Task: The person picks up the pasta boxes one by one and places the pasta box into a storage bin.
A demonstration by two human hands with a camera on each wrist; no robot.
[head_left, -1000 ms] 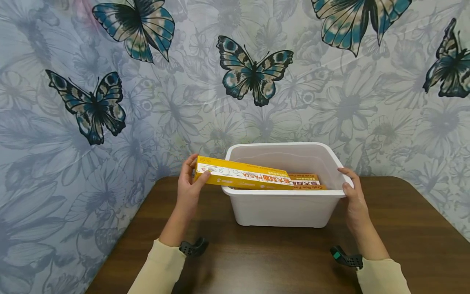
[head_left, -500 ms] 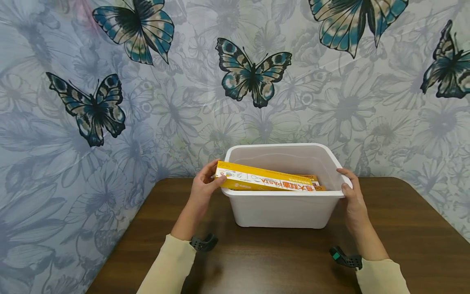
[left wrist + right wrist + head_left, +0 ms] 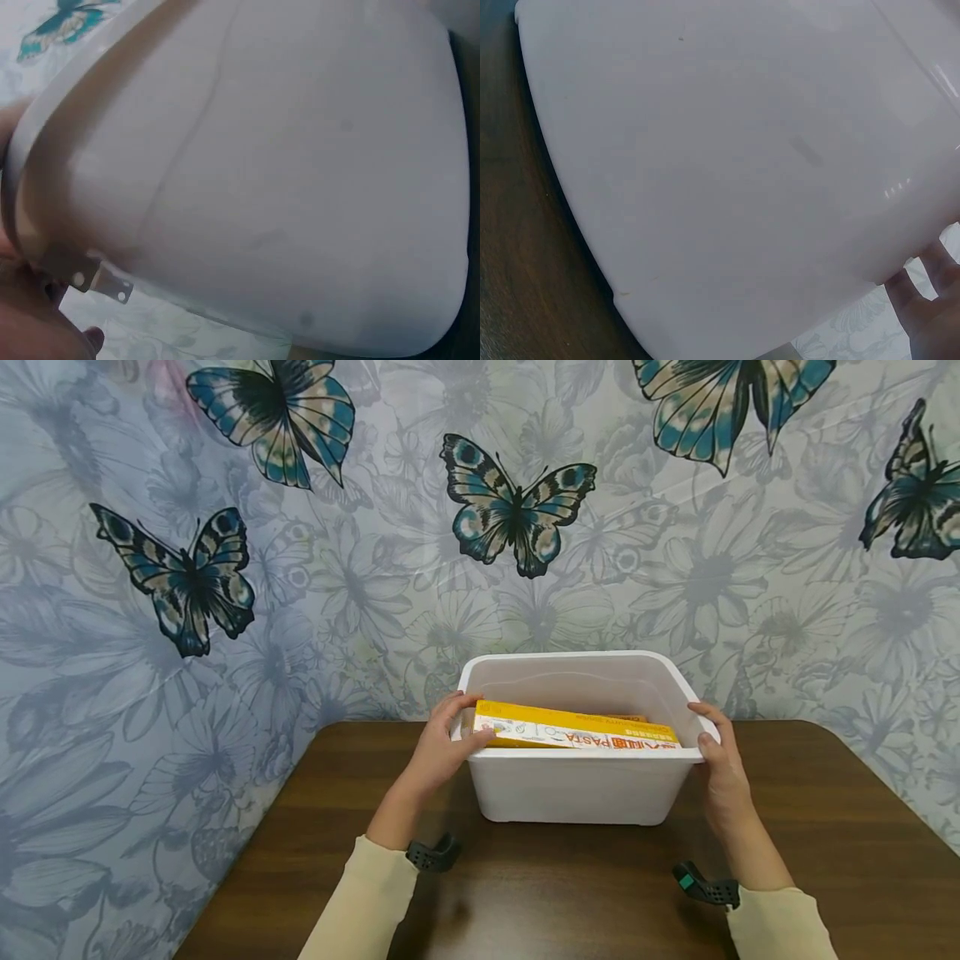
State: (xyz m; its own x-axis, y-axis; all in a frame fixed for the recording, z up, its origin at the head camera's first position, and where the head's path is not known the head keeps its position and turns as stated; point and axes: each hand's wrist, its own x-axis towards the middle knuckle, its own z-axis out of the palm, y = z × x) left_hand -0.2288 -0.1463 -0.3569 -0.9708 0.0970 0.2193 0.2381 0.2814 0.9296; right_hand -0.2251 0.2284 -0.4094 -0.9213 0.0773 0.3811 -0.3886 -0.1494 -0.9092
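A long yellow-and-white pasta box lies slightly tilted inside the white plastic bin, its lower part hidden by the front wall. My left hand reaches over the bin's left rim and pinches the left end of that box, thumb on its front face. Behind it, only a sliver of another box shows. My right hand grips the bin's right rim. In the left wrist view, the bin's outer wall fills most of the picture. The right wrist view shows the opposite outer wall and my fingers at its edge.
The bin stands on a dark brown wooden table. Directly behind the table is a wall covering with flowers and butterflies. A dark band is on my left wrist, and another band is on my right.
My left hand has moved right with the pasta box, which has gone down into the bin and now covers most of the box behind. The right hand has stayed on the rim.
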